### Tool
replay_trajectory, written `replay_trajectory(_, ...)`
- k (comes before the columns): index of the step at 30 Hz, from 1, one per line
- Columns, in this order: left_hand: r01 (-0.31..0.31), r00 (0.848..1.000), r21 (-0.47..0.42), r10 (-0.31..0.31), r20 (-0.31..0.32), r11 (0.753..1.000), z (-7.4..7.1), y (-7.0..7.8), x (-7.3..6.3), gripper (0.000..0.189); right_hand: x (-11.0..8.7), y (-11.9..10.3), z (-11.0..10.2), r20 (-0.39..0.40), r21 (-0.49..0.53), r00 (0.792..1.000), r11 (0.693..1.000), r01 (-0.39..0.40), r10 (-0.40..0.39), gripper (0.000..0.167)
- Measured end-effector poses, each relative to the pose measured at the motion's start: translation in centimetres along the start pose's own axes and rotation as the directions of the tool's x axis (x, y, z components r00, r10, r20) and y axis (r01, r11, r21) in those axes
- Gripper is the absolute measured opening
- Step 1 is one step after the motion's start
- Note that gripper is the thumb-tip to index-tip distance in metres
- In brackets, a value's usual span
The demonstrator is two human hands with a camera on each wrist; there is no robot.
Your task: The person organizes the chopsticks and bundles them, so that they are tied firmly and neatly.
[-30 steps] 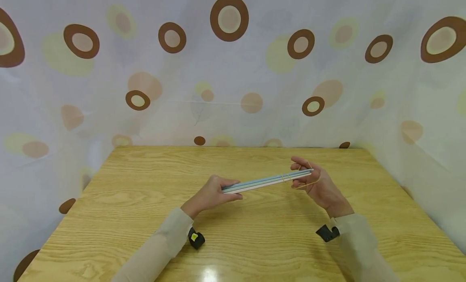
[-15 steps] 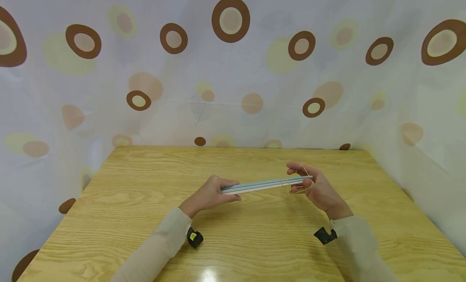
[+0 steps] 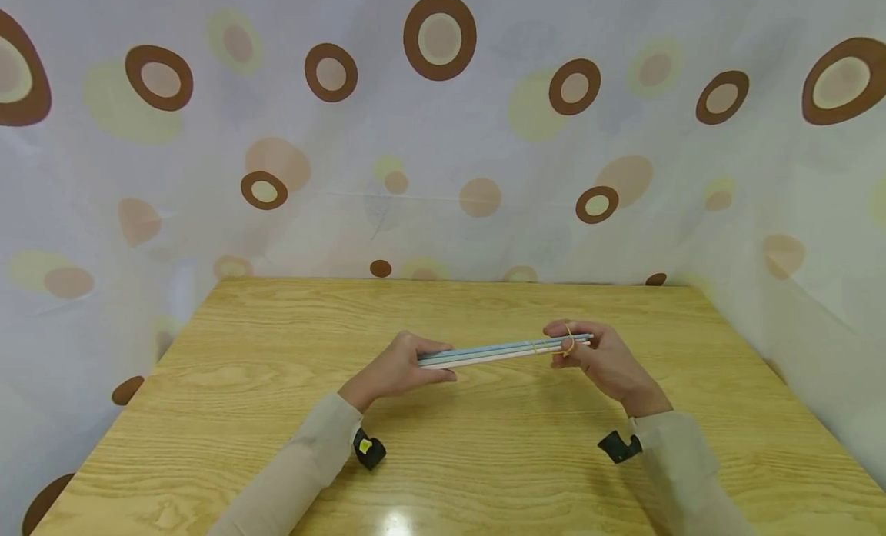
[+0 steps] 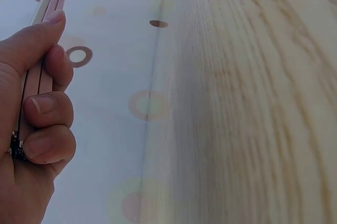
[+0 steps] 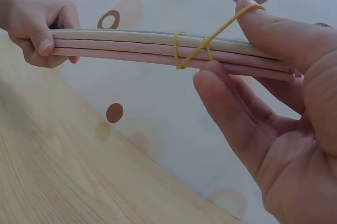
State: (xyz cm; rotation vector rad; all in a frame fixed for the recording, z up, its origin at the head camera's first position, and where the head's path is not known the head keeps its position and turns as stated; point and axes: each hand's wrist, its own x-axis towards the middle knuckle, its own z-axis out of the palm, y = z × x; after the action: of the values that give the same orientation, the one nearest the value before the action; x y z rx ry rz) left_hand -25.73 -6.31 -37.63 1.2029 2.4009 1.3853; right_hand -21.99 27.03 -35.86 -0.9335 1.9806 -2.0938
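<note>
A bundle of pastel blue, green, white and pink chopsticks [image 3: 484,353] is held above the table, tilted slightly up to the right. My left hand [image 3: 396,367] grips its left end, fingers curled round the sticks in the left wrist view. A yellow rubber band [image 5: 224,29] wraps the bundle near the other end, and a stretched strand runs from the sticks to my right thumb [image 5: 258,21]. My right hand [image 3: 612,365] is at that end, its thumb hooked in the band on the near side and its fingers partly hidden behind the sticks.
A wood-grain table [image 3: 484,459] lies beneath both hands. Behind it and along the sides hangs a pale curtain [image 3: 443,136] with brown ring patterns. Black wrist mounts [image 3: 370,449] show below the sleeves.
The wide loop of rubber band round the right fingers has drawn in over the chopstick ends. The right hand has moved slightly down and left, its thumb closing toward the sticks. The left hand stays nearly still.
</note>
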Motion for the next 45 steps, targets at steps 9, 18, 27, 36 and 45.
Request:
replay_trajectory(9, 0.062, 0.998, 0.022, -0.061, -0.026, 0.998, -0.6, -0.7, -0.2, 0.044, 0.4, 0.7, -0.5, 0.024, 0.071, 0.998, 0.996, 0.052, -0.054, 0.020)
replay_trajectory(18, 0.003, 0.999, 0.122, 0.004, -0.054, 0.993, -0.8, -0.6, 0.0, 0.025, 0.3, 1.1, -0.8, 0.017, 0.018, 0.998, 0.998, 0.052, -0.052, 0.022)
replay_trajectory(27, 0.030, 0.997, 0.149, -0.019, -0.076, 0.988, -1.3, 0.1, 0.2, 0.025, 0.5, 0.7, 0.0, 0.015, -0.151, 0.999, 0.988, 0.033, -0.031, 0.018)
replay_trajectory(36, 0.036, 0.995, 0.131, -0.023, -0.100, 0.991, -1.6, 0.2, 0.3, 0.026, 0.7, 0.5, 0.7, -0.006, -0.275, 1.000, 0.961, -0.001, -0.001, 0.018)
replay_trajectory(45, 0.025, 0.994, 0.137, -0.010, -0.108, 0.990, -1.7, 0.4, 0.2, 0.024, 0.8, 0.4, 1.0, -0.029, -0.262, 1.000, 0.965, -0.018, 0.011, 0.015)
